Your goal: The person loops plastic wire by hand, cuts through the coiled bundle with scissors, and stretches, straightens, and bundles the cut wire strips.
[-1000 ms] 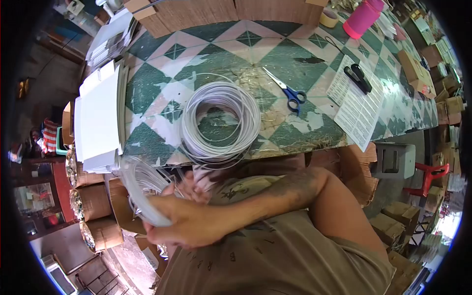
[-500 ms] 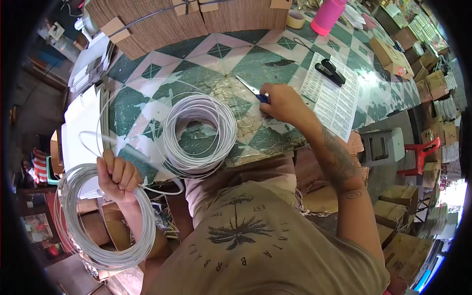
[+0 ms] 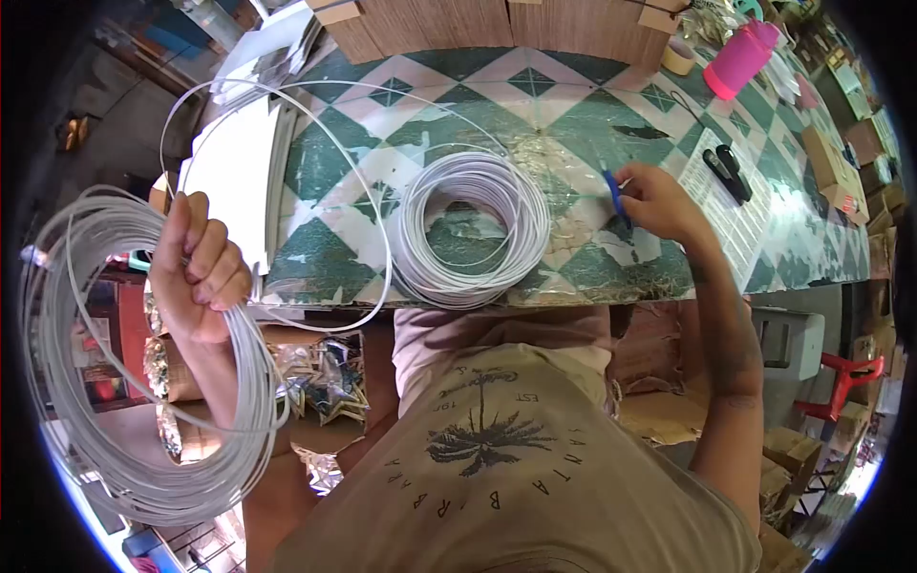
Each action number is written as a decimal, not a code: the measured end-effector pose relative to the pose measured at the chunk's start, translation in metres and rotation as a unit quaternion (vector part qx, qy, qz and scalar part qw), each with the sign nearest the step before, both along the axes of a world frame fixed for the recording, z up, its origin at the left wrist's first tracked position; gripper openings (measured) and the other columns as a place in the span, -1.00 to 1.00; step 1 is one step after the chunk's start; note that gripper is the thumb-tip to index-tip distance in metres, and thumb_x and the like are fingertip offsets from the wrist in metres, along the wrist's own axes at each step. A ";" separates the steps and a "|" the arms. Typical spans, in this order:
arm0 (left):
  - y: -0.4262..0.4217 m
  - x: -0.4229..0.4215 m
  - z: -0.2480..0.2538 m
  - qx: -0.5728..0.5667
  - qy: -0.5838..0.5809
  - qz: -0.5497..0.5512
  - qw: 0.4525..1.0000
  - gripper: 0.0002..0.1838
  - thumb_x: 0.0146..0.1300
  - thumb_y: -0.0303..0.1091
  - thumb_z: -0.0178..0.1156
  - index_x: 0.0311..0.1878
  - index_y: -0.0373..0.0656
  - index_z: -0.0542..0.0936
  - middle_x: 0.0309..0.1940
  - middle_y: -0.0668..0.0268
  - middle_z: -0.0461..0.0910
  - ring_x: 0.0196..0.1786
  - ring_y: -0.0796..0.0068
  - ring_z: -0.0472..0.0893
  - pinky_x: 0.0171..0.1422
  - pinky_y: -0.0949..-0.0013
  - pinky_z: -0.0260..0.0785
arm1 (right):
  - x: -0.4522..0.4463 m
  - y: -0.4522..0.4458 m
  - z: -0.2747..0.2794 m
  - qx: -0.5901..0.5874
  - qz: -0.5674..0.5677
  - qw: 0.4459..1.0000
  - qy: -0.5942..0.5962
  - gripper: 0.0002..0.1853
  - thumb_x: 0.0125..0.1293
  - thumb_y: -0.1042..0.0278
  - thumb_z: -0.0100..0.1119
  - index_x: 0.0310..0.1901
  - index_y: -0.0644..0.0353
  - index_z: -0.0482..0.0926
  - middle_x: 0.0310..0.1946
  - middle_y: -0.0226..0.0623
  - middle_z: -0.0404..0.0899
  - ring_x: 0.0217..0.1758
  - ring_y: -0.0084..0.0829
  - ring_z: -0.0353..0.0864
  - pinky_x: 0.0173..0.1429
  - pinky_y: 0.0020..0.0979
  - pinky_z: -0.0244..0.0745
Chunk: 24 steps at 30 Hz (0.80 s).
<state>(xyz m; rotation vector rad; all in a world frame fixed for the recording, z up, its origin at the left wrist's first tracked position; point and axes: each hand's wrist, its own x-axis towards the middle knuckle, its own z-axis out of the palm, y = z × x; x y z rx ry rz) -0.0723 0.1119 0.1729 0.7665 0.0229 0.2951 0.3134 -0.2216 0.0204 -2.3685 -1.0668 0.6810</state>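
My left hand [image 3: 202,267] is closed around a large coil of white wire [image 3: 143,487], held up left of the table. From this coil a loose loop arcs over the table towards a second white coil [image 3: 525,244], which lies near the front edge. On the right, my right hand [image 3: 664,202] holds the blue-handled scissors [image 3: 613,189] by their handles, fingers closed, just over the table top. The blades are partly blurred and point away from me.
A patterned table [image 3: 430,124] carries white sheets [image 3: 234,181] at left, wooden-looking panels [image 3: 430,27] at the back, tape [image 3: 678,57], a pink bottle [image 3: 740,59], a printed sheet [image 3: 731,224] and a black stapler [image 3: 728,174]. A red stool [image 3: 841,382] stands at right.
My left hand has raised the coil and moved it left, widening the loose loop. My right hand reached from the left coil to the scissors and now grips them. The view has shifted.
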 end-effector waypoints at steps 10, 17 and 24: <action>0.034 0.084 0.138 0.248 0.052 -0.086 0.964 -0.71 0.63 -0.21 -0.08 -0.26 -0.11 0.42 -0.58 0.47 0.28 -0.71 0.70 0.07 -0.69 0.58 -0.08 | -0.013 0.018 0.075 0.188 0.149 0.963 -0.124 -0.57 -0.01 0.26 0.48 -0.10 0.22 0.60 -0.33 -0.36 0.62 -0.32 -0.33 0.52 -0.13 -0.34 0.48; -0.007 0.175 0.188 0.349 0.052 -0.183 0.918 -0.73 0.65 -0.28 -0.16 -0.22 -0.14 0.41 -0.59 0.45 0.26 -0.68 0.71 0.10 -0.65 0.56 0.00 | 0.020 0.045 0.110 -0.036 0.162 0.986 0.018 -0.70 0.08 0.22 0.46 -0.21 0.21 0.74 -0.53 -0.36 0.60 -0.50 -0.46 0.48 -0.38 -0.42 0.41; -0.023 0.219 0.187 0.372 0.041 -0.066 0.925 -0.75 0.58 -0.25 -0.05 -0.24 -0.15 0.45 -0.59 0.45 0.30 -0.69 0.73 0.12 -0.65 0.58 -0.01 | 0.027 0.009 0.095 -0.009 0.216 0.965 0.148 -0.84 0.15 0.32 0.41 -0.28 0.19 0.78 -0.68 -0.46 0.54 -0.62 -0.57 0.39 -0.48 -0.53 0.31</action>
